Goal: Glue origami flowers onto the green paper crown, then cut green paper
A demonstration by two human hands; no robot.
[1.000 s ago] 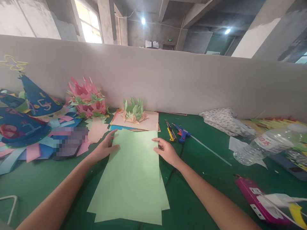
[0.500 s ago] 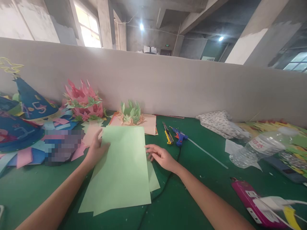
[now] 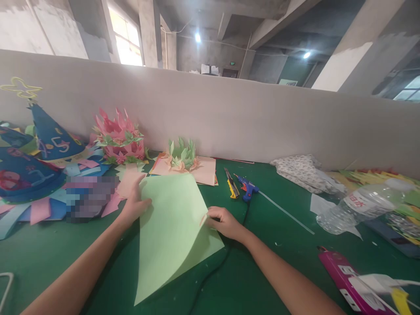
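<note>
Light green paper [image 3: 167, 218] lies before me on the green table, its right side lifted and curling up. My right hand [image 3: 225, 223] pinches that right edge between thumb and fingers. At the upper left edge, my left hand [image 3: 135, 203] holds the paper, thumb on top and the other fingers along the side. Another green corner shows under the raised part; how many sheets there are I cannot tell. Just beyond the paper stands a green and peach paper crown [image 3: 182, 155] on a stack of peach sheets [image 3: 206, 168].
Right of the paper lie a yellow utility knife [image 3: 232, 186] and a blue glue gun [image 3: 249, 189] with a glue stick. Farther right are a plastic bottle [image 3: 361, 205] and a pink power strip [image 3: 341, 275]. Blue cone hats [image 3: 54, 135] and a pink paper crown [image 3: 120, 135] stand left.
My right hand has closed on the paper's right edge and raised it, so the sheet now bends. The paper's lower left corner has shifted right. The view has turned slightly left.
</note>
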